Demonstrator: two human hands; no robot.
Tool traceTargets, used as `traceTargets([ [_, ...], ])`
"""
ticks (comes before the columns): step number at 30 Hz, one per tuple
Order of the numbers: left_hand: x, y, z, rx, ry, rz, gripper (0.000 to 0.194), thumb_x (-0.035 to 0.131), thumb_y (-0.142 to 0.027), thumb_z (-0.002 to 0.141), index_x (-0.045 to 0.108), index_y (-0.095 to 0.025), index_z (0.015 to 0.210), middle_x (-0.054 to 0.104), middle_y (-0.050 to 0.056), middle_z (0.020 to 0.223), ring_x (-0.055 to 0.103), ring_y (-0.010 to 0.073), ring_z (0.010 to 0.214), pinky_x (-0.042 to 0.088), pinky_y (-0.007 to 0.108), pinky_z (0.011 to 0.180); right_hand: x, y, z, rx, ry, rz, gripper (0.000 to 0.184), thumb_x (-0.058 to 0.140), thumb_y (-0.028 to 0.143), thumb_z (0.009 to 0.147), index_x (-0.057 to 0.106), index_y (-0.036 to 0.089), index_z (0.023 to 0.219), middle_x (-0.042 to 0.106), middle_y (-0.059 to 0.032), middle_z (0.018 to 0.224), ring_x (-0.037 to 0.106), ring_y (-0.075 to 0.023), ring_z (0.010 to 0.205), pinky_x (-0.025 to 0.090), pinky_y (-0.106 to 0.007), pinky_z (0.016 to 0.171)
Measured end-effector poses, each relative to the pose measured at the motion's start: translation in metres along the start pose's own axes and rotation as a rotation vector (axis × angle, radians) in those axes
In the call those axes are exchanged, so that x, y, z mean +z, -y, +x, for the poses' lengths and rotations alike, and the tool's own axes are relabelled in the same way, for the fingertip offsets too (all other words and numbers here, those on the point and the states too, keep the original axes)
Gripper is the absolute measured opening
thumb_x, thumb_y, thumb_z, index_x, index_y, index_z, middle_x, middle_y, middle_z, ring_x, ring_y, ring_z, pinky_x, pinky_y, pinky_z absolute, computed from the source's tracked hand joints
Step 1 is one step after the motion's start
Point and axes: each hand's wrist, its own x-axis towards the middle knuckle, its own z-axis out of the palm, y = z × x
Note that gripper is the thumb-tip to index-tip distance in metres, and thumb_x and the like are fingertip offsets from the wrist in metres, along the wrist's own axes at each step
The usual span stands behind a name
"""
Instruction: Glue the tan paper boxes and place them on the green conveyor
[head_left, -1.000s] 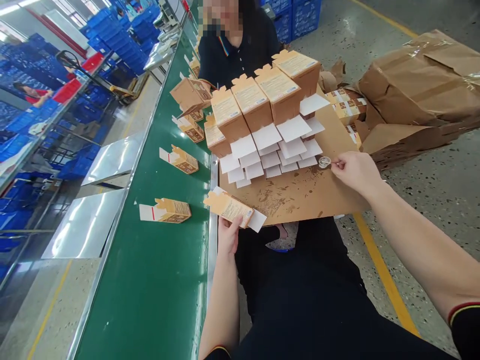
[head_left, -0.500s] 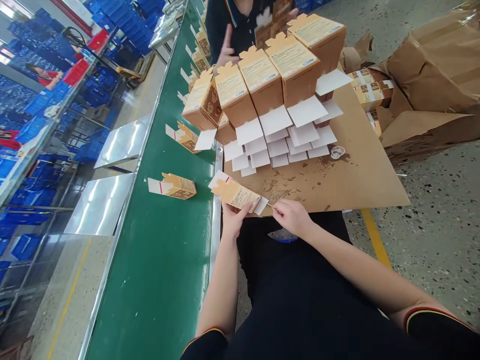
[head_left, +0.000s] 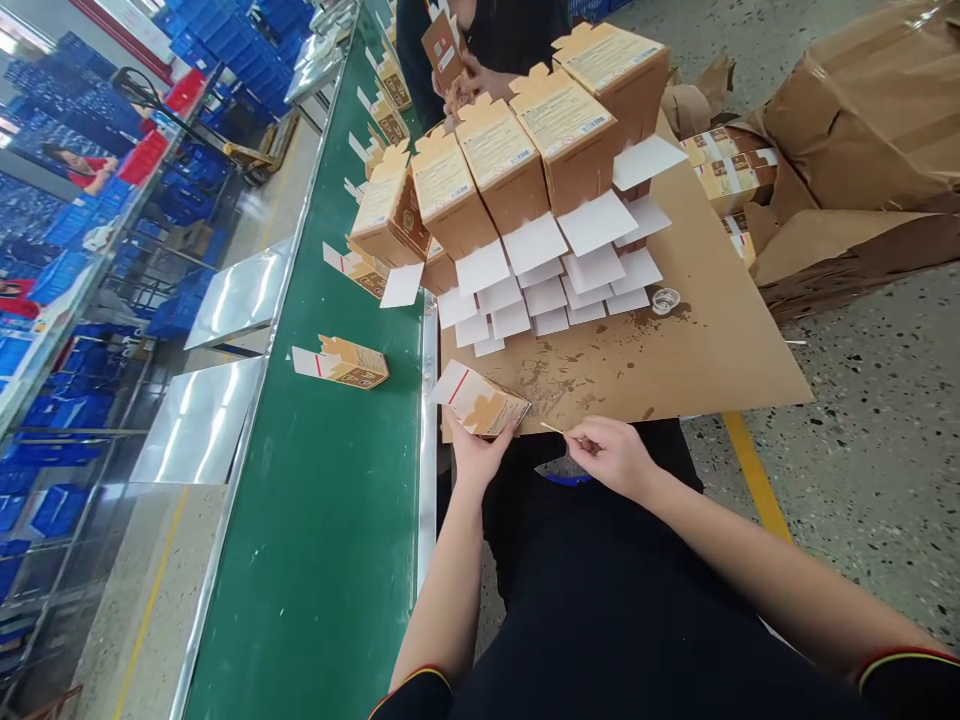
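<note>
My left hand (head_left: 480, 455) grips a small tan carton (head_left: 489, 408) by its lower sides, with a white flap carrying a red strip sticking out at its upper left. To the right, my right hand (head_left: 611, 452) pinches a thin stick with a pale tip, like a cotton swab (head_left: 553, 428), pointing left and apart from the carton. Beyond both hands, tan and brown cartons (head_left: 499, 150) stand stacked, white flaps (head_left: 534, 243) jutting toward me. A similar carton (head_left: 352, 362) lies on the green belt at left.
A brown cardboard sheet (head_left: 720, 350), stained dark in places, covers the table and bears a small clear dish (head_left: 665, 301). The green conveyor belt (head_left: 315, 540) runs along the left, more cartons farther up. Across the stack, a co-worker's hands (head_left: 480, 80) hold a brown carton. Torn brown packaging (head_left: 862, 130) lies right.
The carton in my left hand has turned, bringing its red-striped flap into fuller view. My right hand has drawn the stick away to the right. The co-worker's hands have come together around a carton.
</note>
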Motion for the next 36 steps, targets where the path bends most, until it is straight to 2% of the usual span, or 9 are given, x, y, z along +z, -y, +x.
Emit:
traceTargets([
  [8, 0.006, 0.000, -0.009, -0.054, -0.096, 0.052, 0.093, 0.108, -0.042, 0.068, 0.054, -0.025, 0.141, 0.074, 0.020, 0.138, 0.063, 0.0448, 0.154, 0.049, 0.056, 0.130, -0.029, 0.013, -0.027, 0.245, -0.010, 0.047, 0.033, 0.067, 0.032, 0.107, 0.071, 0.024, 0.076, 0.059, -0.0003, 0.064, 0.050, -0.0138, 0.054, 0.045, -0.029, 0.054],
  [15, 0.008, 0.002, -0.005, -0.054, -0.119, 0.039, 0.096, 0.111, -0.043, 0.062, 0.056, -0.026, 0.138, 0.075, 0.018, 0.136, 0.070, 0.0457, 0.144, 0.053, 0.059, 0.126, -0.022, 0.017, -0.031, 0.204, 0.064, 0.132, 0.034, 0.068, 0.032, 0.107, 0.072, 0.024, 0.074, 0.060, 0.0003, 0.063, 0.051, -0.0131, 0.053, 0.046, -0.028, 0.053],
  [18, -0.032, 0.004, 0.005, -0.035, -0.308, 0.004, 0.103, 0.112, -0.048, 0.061, 0.049, -0.028, 0.141, 0.072, 0.018, 0.143, 0.069, 0.0438, 0.145, 0.053, 0.063, 0.127, -0.031, 0.015, -0.028, 0.198, 0.022, 0.120, 0.033, 0.070, 0.034, 0.107, 0.074, 0.024, 0.075, 0.060, 0.0003, 0.063, 0.052, -0.0138, 0.053, 0.045, -0.028, 0.052],
  [21, -0.101, 0.008, 0.017, 0.006, -0.575, -0.016, 0.115, 0.110, -0.053, 0.061, 0.037, -0.030, 0.147, 0.060, 0.019, 0.160, 0.062, 0.0418, 0.155, 0.051, 0.063, 0.130, -0.044, 0.009, -0.026, 0.234, -0.033, 0.098, 0.033, 0.072, 0.040, 0.107, 0.079, 0.025, 0.079, 0.063, -0.0008, 0.063, 0.053, -0.0144, 0.052, 0.044, -0.029, 0.050],
  [24, -0.163, 0.017, 0.023, -0.097, -0.717, 0.045, 0.114, 0.112, -0.047, 0.051, 0.038, -0.029, 0.136, 0.061, 0.020, 0.155, 0.066, 0.0409, 0.149, 0.053, 0.063, 0.127, -0.053, 0.004, -0.022, 0.269, -0.066, 0.084, 0.034, 0.074, 0.048, 0.106, 0.081, 0.026, 0.080, 0.067, -0.0018, 0.064, 0.053, -0.0150, 0.050, 0.045, -0.030, 0.047],
  [26, -0.186, 0.026, 0.019, -0.222, -0.690, 0.105, 0.109, 0.112, -0.042, 0.049, 0.039, -0.029, 0.129, 0.066, 0.017, 0.144, 0.070, 0.0403, 0.144, 0.054, 0.065, 0.126, -0.055, 0.002, -0.018, 0.274, -0.090, 0.080, 0.037, 0.074, 0.051, 0.105, 0.081, 0.027, 0.079, 0.067, -0.0018, 0.063, 0.053, -0.0153, 0.049, 0.046, -0.031, 0.046],
  [29, -0.196, 0.034, 0.003, -0.266, -0.700, 0.211, 0.113, 0.111, -0.040, 0.051, 0.039, -0.029, 0.137, 0.063, 0.017, 0.146, 0.063, 0.0424, 0.151, 0.047, 0.068, 0.130, -0.062, 0.000, -0.016, 0.256, -0.145, 0.064, 0.039, 0.074, 0.053, 0.105, 0.080, 0.027, 0.077, 0.065, -0.0015, 0.061, 0.055, -0.0159, 0.049, 0.048, -0.031, 0.047],
  [33, -0.198, 0.004, 0.002, 0.123, -0.986, 0.311, 0.100, 0.095, -0.050, 0.069, 0.038, -0.028, 0.148, 0.049, 0.020, 0.162, 0.046, 0.0450, 0.164, 0.030, 0.070, 0.139, -0.082, -0.008, -0.018, 0.249, -0.233, -0.014, 0.038, 0.076, 0.054, 0.104, 0.079, 0.029, 0.076, 0.065, -0.0018, 0.061, 0.057, -0.0179, 0.050, 0.051, -0.033, 0.049],
  [36, -0.185, -0.059, 0.054, 0.491, -0.930, 0.111, 0.060, 0.074, -0.055, 0.087, 0.051, -0.029, 0.136, 0.059, 0.013, 0.151, 0.056, 0.0373, 0.156, 0.041, 0.060, 0.136, -0.098, -0.014, -0.012, 0.240, -0.296, -0.066, 0.038, 0.076, 0.056, 0.103, 0.078, 0.031, 0.076, 0.068, -0.0030, 0.064, 0.059, -0.0196, 0.051, 0.052, -0.036, 0.048],
])
